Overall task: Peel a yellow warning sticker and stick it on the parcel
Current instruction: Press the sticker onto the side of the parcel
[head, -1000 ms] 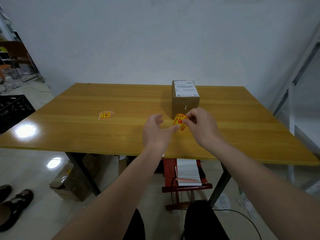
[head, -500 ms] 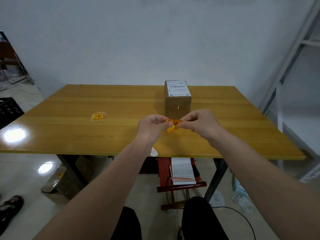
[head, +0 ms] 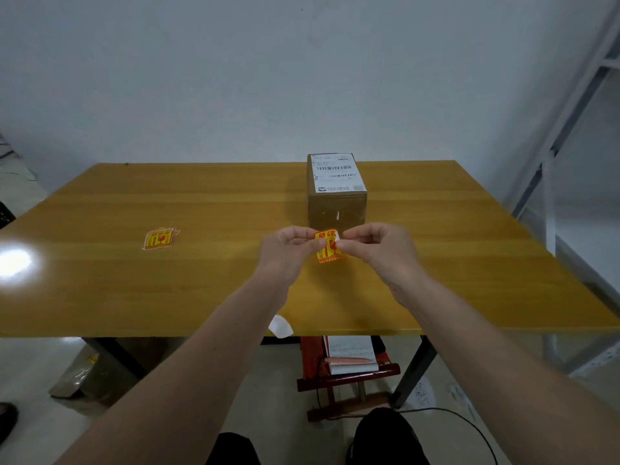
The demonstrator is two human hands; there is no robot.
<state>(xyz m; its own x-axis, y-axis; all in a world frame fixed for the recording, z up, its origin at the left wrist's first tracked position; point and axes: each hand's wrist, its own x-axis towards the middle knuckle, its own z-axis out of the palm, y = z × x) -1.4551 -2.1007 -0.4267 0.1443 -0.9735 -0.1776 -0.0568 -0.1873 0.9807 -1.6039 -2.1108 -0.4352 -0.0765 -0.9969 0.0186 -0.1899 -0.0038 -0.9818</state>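
A yellow warning sticker (head: 329,252) with red print hangs upright between my two hands, above the wooden table (head: 218,209). My left hand (head: 291,250) pinches its left edge. My right hand (head: 375,245) pinches its upper right corner, where a bit of white backing shows. Just behind the hands stands the brown cardboard parcel (head: 336,209), with a white shipping label on its top face. A small stack of more yellow stickers (head: 159,238) lies flat on the table to the left.
A white scrap of paper (head: 280,326) lies at the table's front edge. Under the table stands a red stool (head: 345,374) with papers on it. A metal rack frame (head: 563,135) rises at the right, and a cable runs on the floor.
The sticker has turned from edge-on to upright, its printed face towards me. Both hands stay pinched on it in front of the parcel. The camera has shifted slightly.
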